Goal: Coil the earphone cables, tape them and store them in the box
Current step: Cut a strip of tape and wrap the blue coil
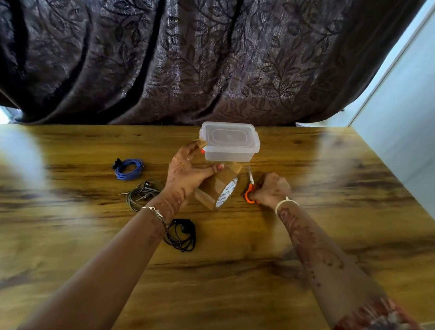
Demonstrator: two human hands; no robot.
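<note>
My left hand (187, 168) grips a roll of brown tape (218, 189), thumb on its top, holding it upright just above the table. A tape strip runs from the roll up toward the hand's fingertips near the box. My right hand (271, 190) curls round the orange handles of small scissors (250, 187) lying on the table, blades pointing away. A clear plastic box (229, 142) with its lid on stands behind the tape. Left of my arm lie a blue coiled earphone cable (129, 169) and a grey one (142, 194). A black cable (182, 235) lies under my left wrist.
A wooden table (254, 262) carries everything. A dark leaf-patterned curtain (169, 52) hangs along its far edge. A pale wall (415, 132) stands close on the right side.
</note>
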